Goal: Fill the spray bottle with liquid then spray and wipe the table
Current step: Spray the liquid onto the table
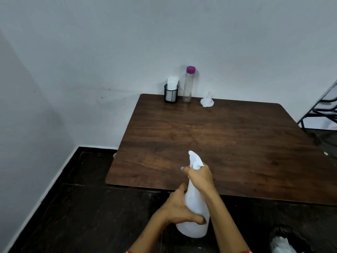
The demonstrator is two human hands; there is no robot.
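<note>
I hold a white translucent spray bottle [196, 212] tilted forward over the near edge of the brown wooden table [237, 139]. My left hand [179, 207] grips the bottle's body from the left. My right hand [200, 177] wraps its neck just under the white spray head [194, 159], one finger curled around the front. The nozzle points out over the table top. A clear bottle with a purple cap [188, 84] stands at the table's far edge. A small white funnel [207, 101] lies on its side to the right of that bottle.
A black mesh cup holding white paper tissues [171, 93] stands left of the clear bottle, against the white wall. A black metal rack [322, 110] stands at the far right. A dark bin with white paper [284, 241] sits on the dark floor, lower right.
</note>
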